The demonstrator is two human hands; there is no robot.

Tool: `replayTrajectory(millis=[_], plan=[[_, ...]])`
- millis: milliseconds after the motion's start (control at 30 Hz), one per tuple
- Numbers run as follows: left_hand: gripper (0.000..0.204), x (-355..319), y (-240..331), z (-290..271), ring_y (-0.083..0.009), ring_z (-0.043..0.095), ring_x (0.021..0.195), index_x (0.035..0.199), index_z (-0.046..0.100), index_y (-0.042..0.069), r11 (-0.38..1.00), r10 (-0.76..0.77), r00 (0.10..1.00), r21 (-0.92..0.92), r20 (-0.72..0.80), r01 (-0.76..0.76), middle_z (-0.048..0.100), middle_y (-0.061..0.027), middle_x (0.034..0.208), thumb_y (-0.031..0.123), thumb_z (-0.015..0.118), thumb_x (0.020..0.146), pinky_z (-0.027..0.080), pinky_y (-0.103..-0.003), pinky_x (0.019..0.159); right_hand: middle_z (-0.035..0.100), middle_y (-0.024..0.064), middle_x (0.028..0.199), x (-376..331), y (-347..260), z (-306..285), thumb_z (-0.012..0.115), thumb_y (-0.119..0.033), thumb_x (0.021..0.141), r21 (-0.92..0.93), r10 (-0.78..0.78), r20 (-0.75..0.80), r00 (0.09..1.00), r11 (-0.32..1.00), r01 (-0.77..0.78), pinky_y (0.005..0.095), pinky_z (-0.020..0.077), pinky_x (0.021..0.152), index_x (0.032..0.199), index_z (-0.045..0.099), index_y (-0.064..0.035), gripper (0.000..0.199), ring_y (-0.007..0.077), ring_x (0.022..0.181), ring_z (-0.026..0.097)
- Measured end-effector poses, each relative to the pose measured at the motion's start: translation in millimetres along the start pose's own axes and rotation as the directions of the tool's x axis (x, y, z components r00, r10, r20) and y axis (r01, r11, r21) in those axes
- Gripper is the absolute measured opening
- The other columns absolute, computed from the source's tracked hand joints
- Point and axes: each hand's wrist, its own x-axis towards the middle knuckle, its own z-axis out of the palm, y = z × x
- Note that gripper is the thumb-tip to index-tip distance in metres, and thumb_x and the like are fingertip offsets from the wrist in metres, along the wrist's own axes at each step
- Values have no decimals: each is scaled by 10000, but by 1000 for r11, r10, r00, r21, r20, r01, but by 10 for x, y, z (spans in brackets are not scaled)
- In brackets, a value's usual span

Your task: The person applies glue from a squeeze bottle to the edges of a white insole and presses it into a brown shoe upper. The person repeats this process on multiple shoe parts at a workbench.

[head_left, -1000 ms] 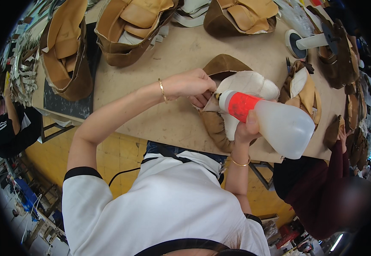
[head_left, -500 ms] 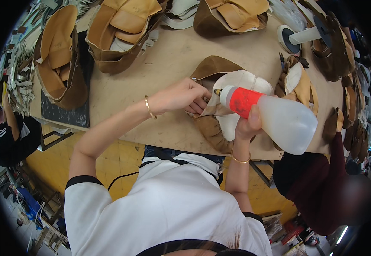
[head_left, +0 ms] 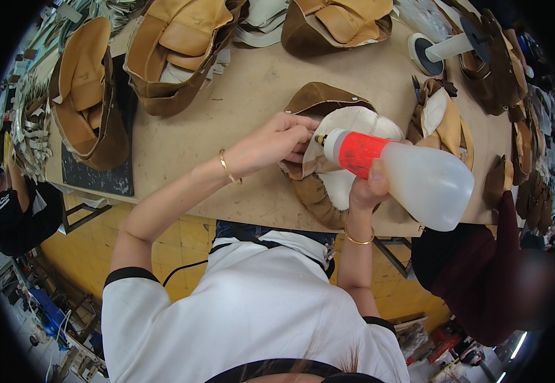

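Note:
A translucent plastic squeeze bottle (head_left: pixel 427 182) with a red band and a narrow dark tip is in my right hand (head_left: pixel 368 189), whose fingers wrap its underside. The bottle lies tilted, its tip pointing left at the edge of a brown leather piece (head_left: pixel 318 199) with a white lining (head_left: pixel 360 120). My left hand (head_left: pixel 276 143) is closed on that piece's left edge, thumb and fingers pinched right beside the tip. The bottle covers part of the white lining, and some left fingertips are hidden in the fold.
Brown leather pieces with tan linings (head_left: pixel 185 38) lie along the far side, one on a black board (head_left: pixel 99 179). A spool (head_left: pixel 440 51) and another leather piece (head_left: pixel 440 118) are on the right. A person in a dark red sleeve (head_left: pixel 481 274) is close at the right.
The bottle's tip has shifted slightly left and up along the leather edge. My left hand has moved a little, still pinching that edge, and the whole view has shifted slightly.

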Motion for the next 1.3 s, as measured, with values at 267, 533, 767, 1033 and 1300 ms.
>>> replayTrajectory(millis=[267,533,767,1033,1300], plan=[[409,-62,-77,0,-76,576,826,1259,490,-30,998,16,997,63,74,-21,631,-98,1042,85,333,899,486,-235,741,374,74,996,105,-42,10,659,-295,645,192,116,-120,986,977,-91,329,382,841,1094,386,-20,593,212,905,393],[326,5,-102,159,-29,447,534,1120,580,-48,994,107,989,46,-104,-103,557,15,662,76,406,874,380,-210,488,334,67,894,211,-218,-25,625,-368,695,-23,-3,-96,995,1000,1,324,359,727,958,441,-16,476,202,800,337],[280,92,-92,156,-11,397,457,1064,622,-57,976,189,979,118,-70,-180,489,47,552,87,454,892,332,-210,419,331,89,918,180,-247,-51,611,-431,747,-13,-53,-44,998,999,52,340,355,700,982,434,-11,512,226,801,329],[226,68,-103,186,-7,369,442,954,639,-57,972,181,977,172,-113,-160,493,41,548,101,489,892,268,-215,390,304,84,948,229,-333,-78,631,-441,724,-57,-213,-96,972,976,208,318,350,667,1051,371,-3,605,211,806,309],[165,-50,-172,267,-31,489,512,828,591,-79,868,405,900,377,-163,-323,563,1,600,78,542,829,417,-209,485,303,59,948,286,-408,-99,684,-381,693,142,-112,-228,967,979,147,293,352,663,1097,318,-42,642,183,781,301]])
